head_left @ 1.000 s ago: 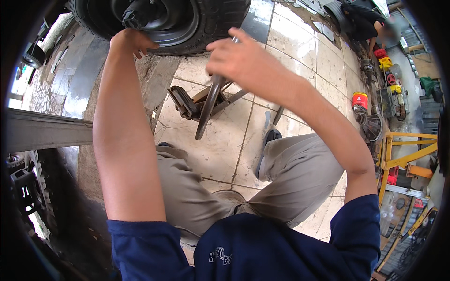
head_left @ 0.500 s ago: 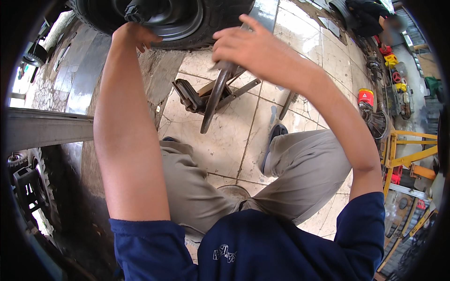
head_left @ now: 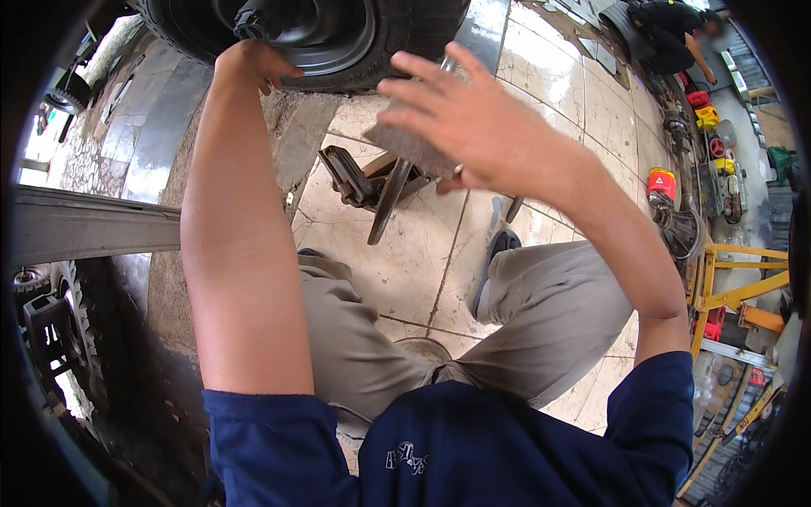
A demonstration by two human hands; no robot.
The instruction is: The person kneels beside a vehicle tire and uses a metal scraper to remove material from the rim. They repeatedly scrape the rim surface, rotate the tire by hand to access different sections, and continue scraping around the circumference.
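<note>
My left hand (head_left: 256, 64) is bent at the wrist beside the hub of a black-tyred wheel (head_left: 422, 38); its fingers are partly hidden, so its grip cannot be made out. Slightly blurred, my right hand (head_left: 473, 114) is raised with its fingers spread apart. A flat grey metal plate (head_left: 410, 148) lies just under that palm, close to the thumb; whether they touch is unclear. From below the plate a dark metal bar (head_left: 389, 207) slants toward me. Left of the bar, a dark hinged metal frame (head_left: 348, 179) rests on the tiled floor (head_left: 405, 283).
My feet and knees flank the tiles below the metal pieces. On the right are a red can (head_left: 661, 182), a yellow metal frame (head_left: 743, 291) and several tools. A grey beam (head_left: 97, 224) juts in at left. Another person (head_left: 667, 38) is at the far right.
My right hand has moved slightly down and its fingers are more spread. The plate under it sits lower and shows more. My left hand stays beside the hub.
</note>
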